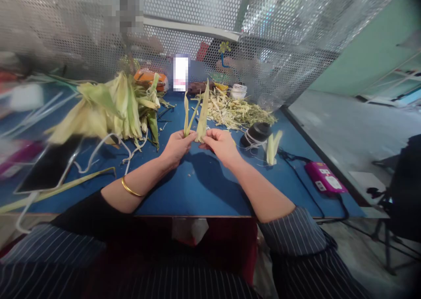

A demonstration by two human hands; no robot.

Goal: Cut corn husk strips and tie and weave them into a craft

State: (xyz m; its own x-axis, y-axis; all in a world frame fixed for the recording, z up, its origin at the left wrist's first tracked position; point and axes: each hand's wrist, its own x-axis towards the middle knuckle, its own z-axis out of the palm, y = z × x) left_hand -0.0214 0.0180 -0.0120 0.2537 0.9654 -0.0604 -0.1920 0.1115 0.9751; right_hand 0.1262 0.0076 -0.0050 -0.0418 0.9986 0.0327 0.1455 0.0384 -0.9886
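Observation:
Both hands meet over the middle of the blue table [210,193]. My left hand [177,149] is closed on narrow corn husk strips [187,117] that stick up from its fingertips. My right hand [221,145] pinches a wider, pointed piece of corn husk [203,112] at its lower end. The fingertips of the two hands nearly touch, and the husk bases are partly hidden by them. To the left lies a large bundle of pale green corn husks [112,108]. Beyond my right hand spreads a heap of husk scraps [230,108].
Right of my hands sit a black spool with white thread [256,135] and a small folded husk [272,149]. A magenta power box [325,177] with black cables lies farther right. A dark tablet [49,165] and white cord [98,147] are at left. Perforated mesh [194,9] rises behind.

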